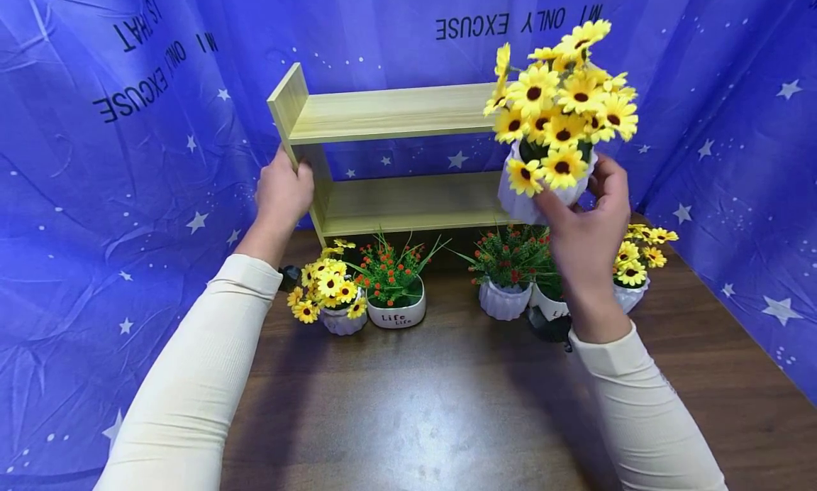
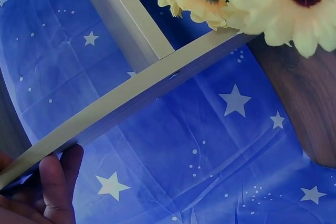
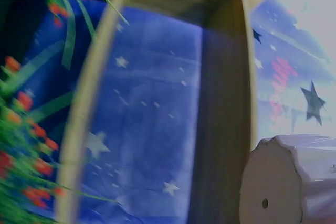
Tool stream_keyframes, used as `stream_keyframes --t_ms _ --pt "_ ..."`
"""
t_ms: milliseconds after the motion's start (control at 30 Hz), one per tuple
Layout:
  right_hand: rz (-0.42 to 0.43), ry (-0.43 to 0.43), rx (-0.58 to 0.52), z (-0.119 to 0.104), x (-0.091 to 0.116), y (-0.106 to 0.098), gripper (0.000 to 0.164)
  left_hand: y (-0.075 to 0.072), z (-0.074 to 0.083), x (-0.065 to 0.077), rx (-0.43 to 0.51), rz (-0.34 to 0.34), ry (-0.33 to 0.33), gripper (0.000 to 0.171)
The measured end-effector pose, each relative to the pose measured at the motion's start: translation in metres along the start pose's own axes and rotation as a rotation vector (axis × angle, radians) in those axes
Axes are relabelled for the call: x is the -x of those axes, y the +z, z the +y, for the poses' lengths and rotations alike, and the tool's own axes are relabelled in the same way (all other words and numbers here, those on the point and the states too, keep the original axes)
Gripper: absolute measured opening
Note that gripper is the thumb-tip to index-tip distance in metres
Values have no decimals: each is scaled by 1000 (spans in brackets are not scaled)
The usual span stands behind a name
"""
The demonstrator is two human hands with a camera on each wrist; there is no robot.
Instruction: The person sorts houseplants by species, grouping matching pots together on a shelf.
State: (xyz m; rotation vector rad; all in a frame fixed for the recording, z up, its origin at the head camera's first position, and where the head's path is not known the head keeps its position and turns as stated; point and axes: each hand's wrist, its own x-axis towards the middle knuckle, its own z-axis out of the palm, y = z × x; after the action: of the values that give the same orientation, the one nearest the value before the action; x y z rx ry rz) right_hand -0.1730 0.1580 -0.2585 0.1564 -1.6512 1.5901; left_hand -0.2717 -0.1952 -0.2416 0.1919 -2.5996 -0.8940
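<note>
My left hand (image 1: 285,187) grips the left side panel (image 1: 290,104) of a light wooden two-tier shelf (image 1: 408,115). In the left wrist view its fingers (image 2: 52,182) wrap the panel's edge. Raised in front of the shelf's right part, my right hand (image 1: 593,221) holds a potted plant with yellow daisy-like flowers (image 1: 564,108), thumb and fingers around its white ribbed pot (image 1: 520,186). The right wrist view shows that pot's underside (image 3: 270,182) with a small hole. The plant hides the shelf's right end in the head view.
Below the shelf on the dark wooden table (image 1: 396,406) stand a yellow-flowered pot (image 1: 341,321) and a red-flowered "Life" pot (image 1: 397,312) at left. Further right are a red-flowered ribbed pot (image 1: 504,299), another "Life" pot (image 1: 545,303) and a yellow-flowered pot (image 1: 630,292). Blue starry cloth (image 1: 115,264) surrounds the table.
</note>
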Motion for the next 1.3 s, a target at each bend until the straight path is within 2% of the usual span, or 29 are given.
stream_keyframes --t_ms 133,300,433,633,833,1000,1167,1300 --pt "32 -35 2 -25 -20 7 53 0 0 0 1 -1 -1 40" --pt "66 -60 -9 -35 -42 14 50 0 1 2 2 5 11 39" --pt "66 -48 -21 -29 -59 19 50 0 1 3 7 11 11 38" --pt "53 -5 42 -11 -85 28 53 0 0 3 13 1 3 38" --pt "55 64 44 -4 -98 34 56 1 0 3 16 3 7 38" --pt "50 87 147 -5 -104 37 57 2 0 3 14 5 9 39" --pt "39 62 292 -5 -108 41 60 2 -1 1 5 16 10 38" --pt "18 63 336 -4 -113 44 64 3 -2 0 2 18 15 38"
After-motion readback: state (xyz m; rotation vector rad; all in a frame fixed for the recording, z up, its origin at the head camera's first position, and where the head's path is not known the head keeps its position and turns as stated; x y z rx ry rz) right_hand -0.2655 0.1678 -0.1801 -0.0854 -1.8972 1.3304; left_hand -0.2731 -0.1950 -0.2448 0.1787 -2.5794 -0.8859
